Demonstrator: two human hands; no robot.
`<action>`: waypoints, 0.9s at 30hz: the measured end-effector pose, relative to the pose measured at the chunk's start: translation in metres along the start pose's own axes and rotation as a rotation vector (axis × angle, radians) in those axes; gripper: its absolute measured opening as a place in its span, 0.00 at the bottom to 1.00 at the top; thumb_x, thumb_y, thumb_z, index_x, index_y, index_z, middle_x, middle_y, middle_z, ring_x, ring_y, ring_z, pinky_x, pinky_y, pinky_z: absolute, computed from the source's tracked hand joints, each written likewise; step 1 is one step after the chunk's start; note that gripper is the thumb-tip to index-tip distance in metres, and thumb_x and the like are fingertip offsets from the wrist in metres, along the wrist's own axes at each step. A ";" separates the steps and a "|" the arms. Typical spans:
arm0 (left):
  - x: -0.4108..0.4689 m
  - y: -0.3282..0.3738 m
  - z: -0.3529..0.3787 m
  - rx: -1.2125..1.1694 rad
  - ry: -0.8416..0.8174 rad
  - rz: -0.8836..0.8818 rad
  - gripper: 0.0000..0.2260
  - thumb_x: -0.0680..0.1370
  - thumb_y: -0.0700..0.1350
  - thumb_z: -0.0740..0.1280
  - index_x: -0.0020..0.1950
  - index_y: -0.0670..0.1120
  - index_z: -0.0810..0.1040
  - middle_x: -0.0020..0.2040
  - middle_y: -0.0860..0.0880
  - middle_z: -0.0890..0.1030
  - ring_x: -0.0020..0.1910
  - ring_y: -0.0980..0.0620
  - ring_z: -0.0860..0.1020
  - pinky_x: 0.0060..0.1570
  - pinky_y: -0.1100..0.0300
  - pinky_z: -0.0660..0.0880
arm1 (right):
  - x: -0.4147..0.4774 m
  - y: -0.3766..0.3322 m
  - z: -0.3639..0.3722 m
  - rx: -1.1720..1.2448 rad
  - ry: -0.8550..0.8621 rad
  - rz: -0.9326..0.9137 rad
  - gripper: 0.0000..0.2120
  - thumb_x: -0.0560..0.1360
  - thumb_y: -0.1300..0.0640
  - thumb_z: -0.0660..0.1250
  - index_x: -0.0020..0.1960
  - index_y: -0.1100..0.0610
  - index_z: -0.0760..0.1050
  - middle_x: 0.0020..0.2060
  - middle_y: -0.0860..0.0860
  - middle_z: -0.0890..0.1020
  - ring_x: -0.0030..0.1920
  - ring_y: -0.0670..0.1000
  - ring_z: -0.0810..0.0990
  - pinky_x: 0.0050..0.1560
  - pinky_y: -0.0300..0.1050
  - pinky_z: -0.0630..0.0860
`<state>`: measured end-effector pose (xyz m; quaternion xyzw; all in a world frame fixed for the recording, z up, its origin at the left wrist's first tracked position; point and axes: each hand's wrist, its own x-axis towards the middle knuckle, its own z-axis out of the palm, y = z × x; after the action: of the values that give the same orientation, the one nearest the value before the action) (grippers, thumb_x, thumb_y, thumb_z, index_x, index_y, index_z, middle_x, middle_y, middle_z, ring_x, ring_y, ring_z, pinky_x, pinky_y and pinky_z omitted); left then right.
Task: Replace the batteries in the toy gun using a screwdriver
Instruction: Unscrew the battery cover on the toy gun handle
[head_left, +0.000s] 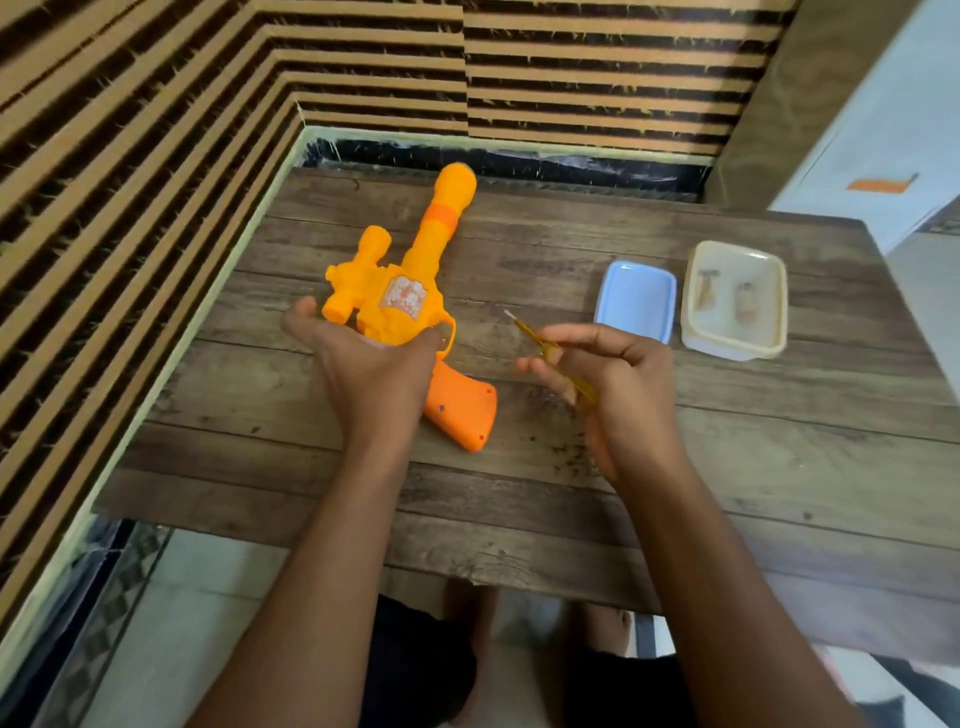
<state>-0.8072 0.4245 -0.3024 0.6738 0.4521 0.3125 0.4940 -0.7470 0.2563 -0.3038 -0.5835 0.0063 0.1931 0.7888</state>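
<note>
A plank-topped table (519, 499) stands in the corner of a striped tan and dark wall (156, 130). On its right part, a blue lid (635, 300) lies just beside a clear plastic box (727, 349).

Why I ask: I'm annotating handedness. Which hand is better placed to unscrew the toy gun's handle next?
Right: the right hand holds the screwdriver, while the left hand grips the toy gun, steadying it.

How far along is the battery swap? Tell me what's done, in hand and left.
Done: the container stands open, its blue lid beside it, two small items inside, too blurred to identify. In hand: the left hand holds the toy gun on the table; the right hand holds the screwdriver, tip off the gun. Left: nearly everything; the grip looks closed.
</note>
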 end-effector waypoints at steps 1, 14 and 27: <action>0.001 -0.001 0.002 -0.067 -0.003 -0.008 0.48 0.62 0.42 0.86 0.74 0.43 0.62 0.49 0.59 0.77 0.44 0.57 0.81 0.41 0.62 0.76 | -0.001 -0.001 0.000 0.003 -0.027 -0.004 0.08 0.72 0.74 0.69 0.50 0.68 0.82 0.41 0.60 0.86 0.47 0.62 0.89 0.54 0.51 0.82; -0.004 -0.008 0.026 -0.690 -0.281 -0.444 0.16 0.76 0.32 0.74 0.62 0.43 0.82 0.53 0.42 0.87 0.46 0.48 0.87 0.42 0.49 0.85 | -0.013 -0.010 0.006 -0.175 -0.043 -0.245 0.08 0.75 0.73 0.73 0.49 0.68 0.75 0.34 0.62 0.85 0.30 0.56 0.87 0.24 0.41 0.76; -0.003 -0.014 0.035 -0.722 -0.376 -0.546 0.20 0.79 0.35 0.73 0.70 0.42 0.79 0.58 0.42 0.86 0.42 0.46 0.88 0.37 0.51 0.84 | -0.007 -0.008 -0.005 -0.382 -0.039 -0.493 0.12 0.82 0.62 0.67 0.63 0.56 0.72 0.36 0.59 0.82 0.30 0.54 0.78 0.34 0.53 0.76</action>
<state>-0.7825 0.4102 -0.3269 0.3610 0.3781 0.1811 0.8330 -0.7502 0.2473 -0.2969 -0.7012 -0.1868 0.0050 0.6881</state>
